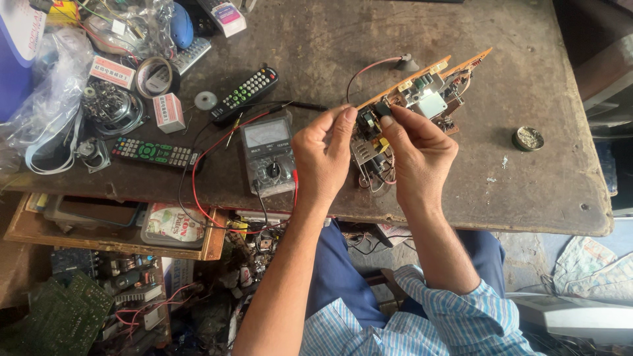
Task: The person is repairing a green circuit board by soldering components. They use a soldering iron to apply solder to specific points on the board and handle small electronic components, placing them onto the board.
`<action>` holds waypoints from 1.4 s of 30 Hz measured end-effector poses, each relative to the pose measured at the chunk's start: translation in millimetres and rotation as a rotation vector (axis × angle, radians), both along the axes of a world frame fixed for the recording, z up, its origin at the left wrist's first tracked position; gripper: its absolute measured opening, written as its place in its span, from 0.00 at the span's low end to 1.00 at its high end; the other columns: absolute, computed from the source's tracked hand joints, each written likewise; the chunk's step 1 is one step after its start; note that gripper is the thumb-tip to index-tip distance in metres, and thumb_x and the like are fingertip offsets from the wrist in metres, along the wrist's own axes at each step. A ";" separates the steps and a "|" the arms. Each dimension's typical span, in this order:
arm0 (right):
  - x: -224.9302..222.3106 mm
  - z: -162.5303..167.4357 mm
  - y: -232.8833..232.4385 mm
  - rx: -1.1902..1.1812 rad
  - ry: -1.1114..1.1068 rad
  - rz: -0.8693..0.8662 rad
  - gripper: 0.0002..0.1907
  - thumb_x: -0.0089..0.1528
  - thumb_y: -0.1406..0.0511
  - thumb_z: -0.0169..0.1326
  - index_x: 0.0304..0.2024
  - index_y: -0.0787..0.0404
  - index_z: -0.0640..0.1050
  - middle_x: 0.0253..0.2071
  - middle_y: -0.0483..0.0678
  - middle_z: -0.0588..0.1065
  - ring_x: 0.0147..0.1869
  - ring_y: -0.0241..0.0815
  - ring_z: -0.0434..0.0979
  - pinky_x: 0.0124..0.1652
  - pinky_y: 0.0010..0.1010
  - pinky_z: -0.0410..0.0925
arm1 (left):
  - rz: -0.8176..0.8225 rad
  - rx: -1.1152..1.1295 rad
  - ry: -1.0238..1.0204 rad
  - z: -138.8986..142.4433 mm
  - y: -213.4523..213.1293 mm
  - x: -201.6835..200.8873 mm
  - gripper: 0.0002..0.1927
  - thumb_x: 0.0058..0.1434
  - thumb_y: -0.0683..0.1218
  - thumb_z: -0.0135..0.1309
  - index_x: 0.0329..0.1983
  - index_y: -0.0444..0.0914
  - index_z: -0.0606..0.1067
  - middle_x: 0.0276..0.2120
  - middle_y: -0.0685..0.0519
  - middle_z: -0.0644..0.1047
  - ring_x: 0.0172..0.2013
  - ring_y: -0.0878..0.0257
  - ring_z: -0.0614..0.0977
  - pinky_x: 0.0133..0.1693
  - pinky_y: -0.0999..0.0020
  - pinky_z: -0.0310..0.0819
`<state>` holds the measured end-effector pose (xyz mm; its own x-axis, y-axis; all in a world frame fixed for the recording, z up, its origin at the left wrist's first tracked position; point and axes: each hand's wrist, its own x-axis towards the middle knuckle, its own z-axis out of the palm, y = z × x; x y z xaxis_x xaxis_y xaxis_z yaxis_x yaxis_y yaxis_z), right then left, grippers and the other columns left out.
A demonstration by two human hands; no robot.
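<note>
You are holding a brown, component-crowded circuit board (422, 89) tilted on edge above the worn wooden bench (541, 191), your left hand (323, 158) and right hand (419, 148) both pinching a small dark part at its lower end, while the grey analogue multimeter (267, 153) is lying just beside them, its probes not yet touching the board.

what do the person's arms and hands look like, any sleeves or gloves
Both hands are bare: no gloves, and no rings or watch that show. The left hand and right hand lead to bare forearms. Near the bottom edge, a light blue and white striped shirt sleeve sits rolled up at the right elbow.
</note>
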<state>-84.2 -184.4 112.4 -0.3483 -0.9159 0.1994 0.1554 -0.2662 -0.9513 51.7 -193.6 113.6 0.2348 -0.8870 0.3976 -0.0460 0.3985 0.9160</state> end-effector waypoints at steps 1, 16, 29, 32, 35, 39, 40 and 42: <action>0.1 0.1 0.0 0.000 -0.003 0.000 0.11 0.63 0.73 0.64 0.48 0.69 0.83 0.41 0.49 0.83 0.43 0.32 0.82 0.46 0.23 0.77 | -0.002 -0.009 0.001 -0.1 -0.1 0.0 0.14 0.71 0.49 0.56 0.47 0.32 0.82 0.31 0.55 0.83 0.32 0.73 0.80 0.35 0.77 0.75; 6.4 10.0 10.9 0.000 0.049 0.004 0.08 0.63 0.72 0.65 0.43 0.69 0.82 0.37 0.48 0.82 0.38 0.30 0.80 0.40 0.21 0.74 | -0.046 -0.051 0.001 -0.5 7.1 4.4 0.13 0.72 0.46 0.56 0.48 0.31 0.81 0.34 0.53 0.83 0.35 0.72 0.80 0.37 0.75 0.75; -15.6 4.1 71.5 0.109 -0.141 0.066 0.11 0.61 0.75 0.63 0.46 0.72 0.81 0.40 0.52 0.82 0.42 0.36 0.82 0.44 0.26 0.76 | -0.021 -0.145 -0.200 7.1 78.0 -5.7 0.11 0.69 0.42 0.58 0.51 0.31 0.79 0.46 0.44 0.84 0.46 0.57 0.87 0.49 0.65 0.81; -36.8 1.0 94.1 0.109 -0.252 0.068 0.11 0.61 0.76 0.62 0.47 0.73 0.80 0.43 0.55 0.81 0.44 0.39 0.83 0.48 0.30 0.78 | -0.073 -0.218 -0.257 11.5 97.9 -19.5 0.11 0.69 0.42 0.59 0.51 0.31 0.79 0.49 0.44 0.82 0.50 0.52 0.86 0.52 0.62 0.81; -64.2 2.8 122.1 0.198 -0.260 0.044 0.13 0.62 0.77 0.59 0.50 0.75 0.78 0.47 0.59 0.80 0.46 0.43 0.83 0.49 0.34 0.78 | -0.103 -0.290 -0.373 14.4 118.2 -40.5 0.12 0.68 0.43 0.60 0.51 0.31 0.79 0.50 0.43 0.82 0.53 0.49 0.84 0.55 0.59 0.81; -98.7 3.2 163.7 0.236 -0.324 0.079 0.18 0.64 0.72 0.53 0.56 0.73 0.76 0.51 0.59 0.79 0.50 0.45 0.83 0.49 0.36 0.76 | -0.116 -0.385 -0.513 8.8 147.8 -75.2 0.14 0.67 0.43 0.61 0.52 0.31 0.78 0.51 0.41 0.80 0.56 0.46 0.82 0.60 0.52 0.77; -107.7 1.9 174.0 0.274 -0.329 0.073 0.18 0.65 0.71 0.52 0.57 0.72 0.76 0.51 0.59 0.79 0.51 0.45 0.83 0.49 0.35 0.76 | -0.130 -0.400 -0.536 5.2 154.0 -81.4 0.14 0.67 0.43 0.61 0.52 0.30 0.78 0.51 0.41 0.80 0.57 0.46 0.81 0.61 0.51 0.76; -122.7 -5.8 190.2 0.315 -0.358 0.076 0.19 0.67 0.68 0.50 0.58 0.71 0.75 0.51 0.58 0.79 0.51 0.45 0.83 0.49 0.35 0.75 | -0.152 -0.427 -0.589 -3.5 168.3 -89.8 0.14 0.66 0.42 0.61 0.52 0.30 0.78 0.52 0.41 0.80 0.58 0.45 0.81 0.61 0.48 0.76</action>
<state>-206.9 5.8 106.6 -0.2742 -0.9380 -0.2120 0.4957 0.0510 -0.8670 -38.0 -25.3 110.1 -0.2371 -0.6324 0.7375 -0.3974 0.7558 0.5204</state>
